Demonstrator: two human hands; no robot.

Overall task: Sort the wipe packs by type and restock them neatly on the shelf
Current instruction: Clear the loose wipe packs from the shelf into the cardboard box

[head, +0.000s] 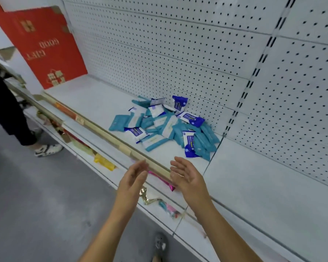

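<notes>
Both hands are empty with fingers spread, the left hand [134, 178] and right hand [187, 176] facing each other palm to palm above the shelf [254, 178] edge, the jumbled wipe packs [163, 125] lying beyond the fingertips, untouched.

Shelf [95, 99] bare left of pack heap [165, 125] — pegboard [178, 53] behind

Glossy plastic wipe packs [164, 127] lie on a matt white shelf [95, 99], probably painted metal; the perforated backboard [178, 53] looks alike.
</notes>
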